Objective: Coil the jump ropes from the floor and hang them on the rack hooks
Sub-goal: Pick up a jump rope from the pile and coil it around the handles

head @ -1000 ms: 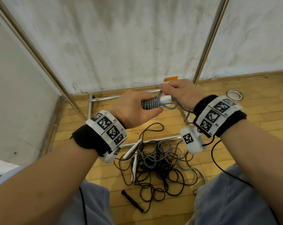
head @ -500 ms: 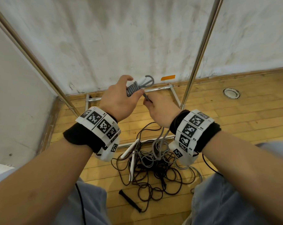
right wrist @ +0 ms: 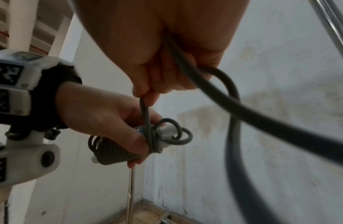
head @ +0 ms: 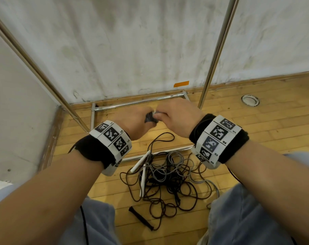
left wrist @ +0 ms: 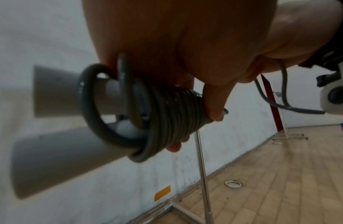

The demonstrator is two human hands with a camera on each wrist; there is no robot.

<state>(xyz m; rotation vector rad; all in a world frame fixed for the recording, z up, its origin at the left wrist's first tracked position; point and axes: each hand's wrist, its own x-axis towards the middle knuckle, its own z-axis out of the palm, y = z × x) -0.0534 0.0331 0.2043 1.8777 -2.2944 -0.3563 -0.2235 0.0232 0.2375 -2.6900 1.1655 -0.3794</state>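
Grey rope wound tight round white handles, clamped in left hand; right hand pinching loose end at 12 o'clock. Light, springy, slick: grip across coils.

The coiled rope is grey around white handles. Black-and-white checked wristbands, a brown cord tangle, yellow wooden floor, orange tape.

A slanted rack pole and an upright pole are flanking open wall space; a tangled rope pile is cluttering the floor between the knees.
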